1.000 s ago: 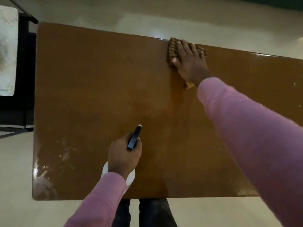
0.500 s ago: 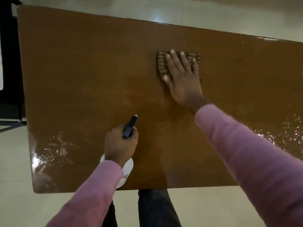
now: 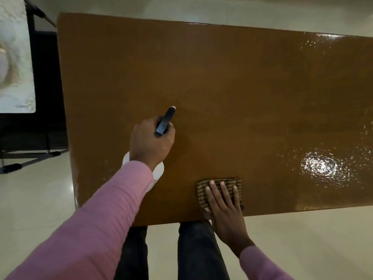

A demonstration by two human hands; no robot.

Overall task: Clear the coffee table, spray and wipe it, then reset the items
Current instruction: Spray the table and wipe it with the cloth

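The wiping step is judged to be in hand, since liquid is seen on the glossy brown rectangular desk (image 3: 232, 87) and a cloth is pressed to its top. The folded brown striped cloth (image 3: 202, 196) is held flat against the desk at its near edge, a little right of the middle, by the right hand (image 3: 224, 205). That hand's fingers (image 3: 214, 191) are laid straight and spread over the fabric, not curled round it. A white plastic spray bottle with a dark trigger head (image 3: 165, 123) is gripped by the left hand (image 3: 151, 142) over the desk's left half, close to the near edge. The fingers are wrapped round the bottle's neck, and the nozzle is pointed toward the desk's far side. Whether the trigger is being squeezed cannot be told. A shiny wet patch (image 3: 320, 166) with scattered droplets is seen toward the desk's right end, so that part is judged not yet wiped. The next move is likely to call for the cloth to be slid under flat, even pressure toward the right end and through that patch, while the bottle is kept clear of its path. The resetting of items is judged to be left for afterward.
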